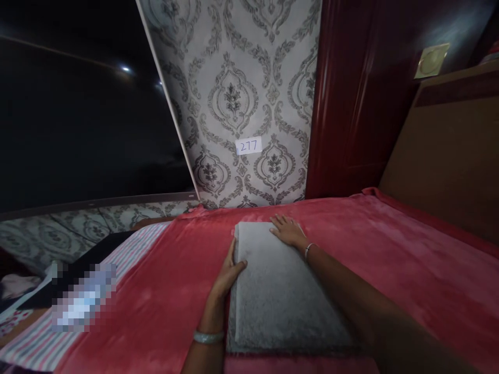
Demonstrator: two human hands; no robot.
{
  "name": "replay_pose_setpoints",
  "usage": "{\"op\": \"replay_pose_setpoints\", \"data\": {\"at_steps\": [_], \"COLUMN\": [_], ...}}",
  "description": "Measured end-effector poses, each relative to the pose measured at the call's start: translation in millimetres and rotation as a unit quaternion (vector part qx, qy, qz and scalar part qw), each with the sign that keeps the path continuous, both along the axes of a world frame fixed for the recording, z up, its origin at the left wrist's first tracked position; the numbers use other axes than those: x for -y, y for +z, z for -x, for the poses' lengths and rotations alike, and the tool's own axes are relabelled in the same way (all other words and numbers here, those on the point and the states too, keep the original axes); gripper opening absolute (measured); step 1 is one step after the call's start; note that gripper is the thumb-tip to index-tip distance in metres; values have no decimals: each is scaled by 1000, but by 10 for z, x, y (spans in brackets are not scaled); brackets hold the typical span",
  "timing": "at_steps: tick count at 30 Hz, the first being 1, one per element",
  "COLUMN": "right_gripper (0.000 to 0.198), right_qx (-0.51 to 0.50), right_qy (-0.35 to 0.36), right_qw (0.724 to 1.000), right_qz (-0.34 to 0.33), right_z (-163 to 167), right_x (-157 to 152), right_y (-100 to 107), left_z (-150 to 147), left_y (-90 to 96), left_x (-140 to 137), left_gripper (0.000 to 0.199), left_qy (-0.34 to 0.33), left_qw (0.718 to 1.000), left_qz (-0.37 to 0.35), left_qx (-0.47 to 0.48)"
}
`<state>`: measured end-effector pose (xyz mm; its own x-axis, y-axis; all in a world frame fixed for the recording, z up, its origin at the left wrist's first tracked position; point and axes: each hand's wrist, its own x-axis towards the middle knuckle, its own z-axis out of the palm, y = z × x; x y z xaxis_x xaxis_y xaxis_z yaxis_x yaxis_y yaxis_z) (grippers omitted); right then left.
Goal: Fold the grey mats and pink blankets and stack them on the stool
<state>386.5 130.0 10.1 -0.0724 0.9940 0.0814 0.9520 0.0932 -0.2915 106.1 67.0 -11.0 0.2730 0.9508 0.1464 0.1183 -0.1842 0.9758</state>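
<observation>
A folded grey cloth (pixel 284 296) with a soft, slightly fuzzy surface lies as a long layered rectangle on a red blanket (pixel 175 275). My left hand (pixel 228 272) grips its left edge, thumb on the top face and fingers along the side, partly hidden. Over the far right corner, my right hand (pixel 288 231) lies flat with its fingers spread on the top. The right forearm covers part of the cloth's right edge.
To the left are a striped cloth (pixel 136 249), a dark flat item (pixel 89 265) and a blurred-out object (pixel 83 298). A large dark screen (pixel 89 114) stands behind them. Patterned wallpaper bears a card (pixel 248 145) reading 277. A cardboard panel (pixel 448 145) stands at right.
</observation>
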Motion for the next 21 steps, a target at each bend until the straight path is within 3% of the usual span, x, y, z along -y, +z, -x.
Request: {"op": "replay_pose_setpoints", "data": {"at_steps": [6, 15, 18, 21], "right_gripper": [65, 69, 73, 74], "right_qx": [10, -55, -67, -93], "right_qy": [-31, 157, 163, 141], "right_qw": [999, 985, 983, 985], "right_qz": [28, 46, 56, 42], "right_z": [73, 565, 747, 840], "right_x": [466, 1982, 2203, 2214], "right_y": [29, -49, -40, -46], "left_z": [-33, -114, -142, -125], "left_y": [14, 127, 202, 246], "left_x": [-22, 73, 173, 380], "left_gripper": [104, 101, 103, 108], "left_qy": [12, -7, 9, 30], "left_qw": [1000, 996, 992, 987], "left_qz": [13, 26, 32, 55], "left_qx": [-1, 80, 123, 146]}}
